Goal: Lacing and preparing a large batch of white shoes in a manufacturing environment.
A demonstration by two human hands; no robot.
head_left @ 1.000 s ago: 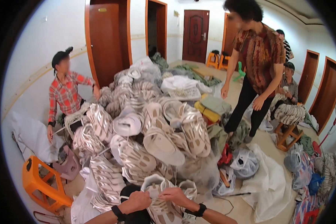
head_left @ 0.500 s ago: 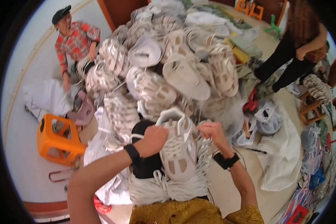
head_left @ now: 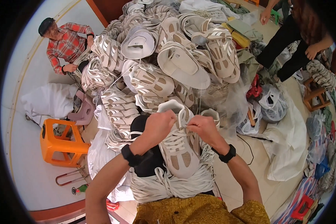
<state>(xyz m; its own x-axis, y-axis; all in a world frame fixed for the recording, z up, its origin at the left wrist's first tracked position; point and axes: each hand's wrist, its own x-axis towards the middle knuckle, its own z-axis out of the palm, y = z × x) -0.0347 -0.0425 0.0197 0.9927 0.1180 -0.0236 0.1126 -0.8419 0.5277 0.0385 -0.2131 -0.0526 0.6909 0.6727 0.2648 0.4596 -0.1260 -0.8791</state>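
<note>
My left hand (head_left: 157, 126) and my right hand (head_left: 202, 127) are both closed on a white and beige shoe (head_left: 179, 149) that rests on my lap, toe pointing toward me. The fingers of both hands pinch its white lace near the top eyelets. Below the shoe a thick bundle of white laces (head_left: 164, 184) lies across my lap. Each wrist wears a black band. Just beyond my hands rises a big heap of matching white and beige shoes (head_left: 153, 74).
An orange plastic stool (head_left: 61, 143) stands at my left. A seated person in a red checked shirt (head_left: 65, 43) handles shoes at the heap's far left. Another person stands at the upper right (head_left: 291, 33). White sacks (head_left: 287, 138) and plastic bags lie on the floor to the right.
The view has tipped down from the room to my lap. My hands have drawn together at the top of the shoe, working its lace.
</note>
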